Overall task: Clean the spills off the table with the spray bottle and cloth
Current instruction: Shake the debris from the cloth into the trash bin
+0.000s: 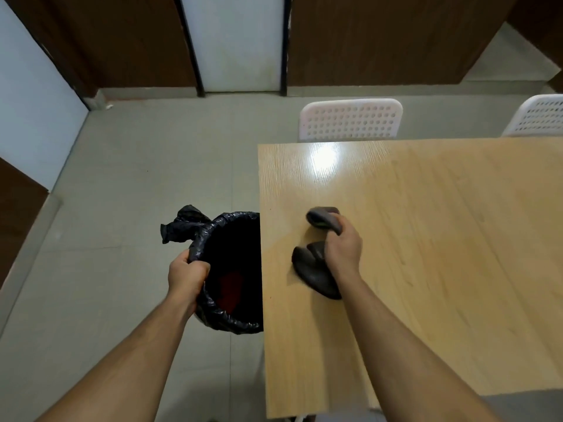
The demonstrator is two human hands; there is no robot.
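Note:
A dark grey cloth (316, 269) lies bunched on the light wooden table (441, 254) near its left edge. My right hand (342, 246) grips the cloth from above, with folds sticking out in front of and behind the fingers. My left hand (187, 274) grips the rim of a bin lined with a black plastic bag (225, 315), held just beside the table's left edge. Something red lies at the bottom of the bin. No spray bottle is in view.
Two white perforated chairs, one chair (350, 121) and a second chair (539, 117), stand at the table's far side. Grey tiled floor (122, 193) spreads to the left. Dark wood panels and a white door (237, 41) line the far wall.

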